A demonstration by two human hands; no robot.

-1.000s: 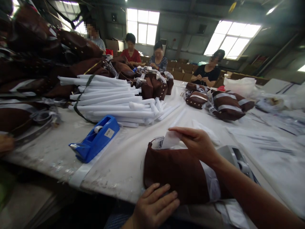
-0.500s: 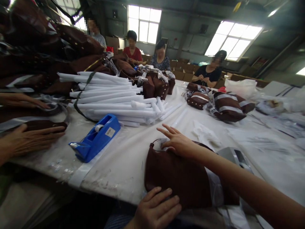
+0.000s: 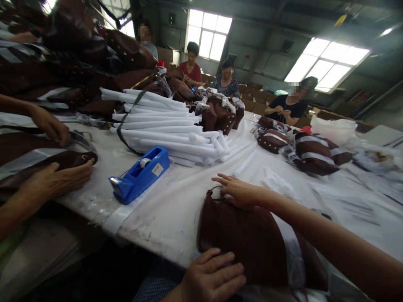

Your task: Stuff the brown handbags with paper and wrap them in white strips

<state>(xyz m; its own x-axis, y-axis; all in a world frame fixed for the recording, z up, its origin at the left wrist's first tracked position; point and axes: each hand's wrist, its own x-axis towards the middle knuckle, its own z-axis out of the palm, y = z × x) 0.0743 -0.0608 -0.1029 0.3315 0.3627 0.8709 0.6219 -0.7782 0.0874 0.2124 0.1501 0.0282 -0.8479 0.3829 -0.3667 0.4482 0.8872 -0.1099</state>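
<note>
A dark brown leather handbag [image 3: 245, 239] lies on its side at the table's front edge, with a white wrapping band [image 3: 291, 247] around it. My left hand [image 3: 215, 272] rests on the bag's near side, fingers extended and open. Across its upper edge reaches my right hand [image 3: 241, 191], fingers stretched out beside a thin cord loop [image 3: 215, 191] at the bag's corner. That hand's underside is hidden, but it does not appear closed around anything. To the left stands a blue tape dispenser [image 3: 141, 174], apart from both hands.
White rolled tubes [image 3: 166, 126] lie in a strapped bundle behind the dispenser. At left, a co-worker's hands [image 3: 59, 180] hold another brown bag [image 3: 19, 163]. More bags [image 3: 315, 153] sit at the right, others are heaped at the back left. Several people sit across the table.
The view has swung left, so things appear further right. Both my hands stay on the bag, which has barely moved. The co-worker's hands have shifted on their bag, lifting its end.
</note>
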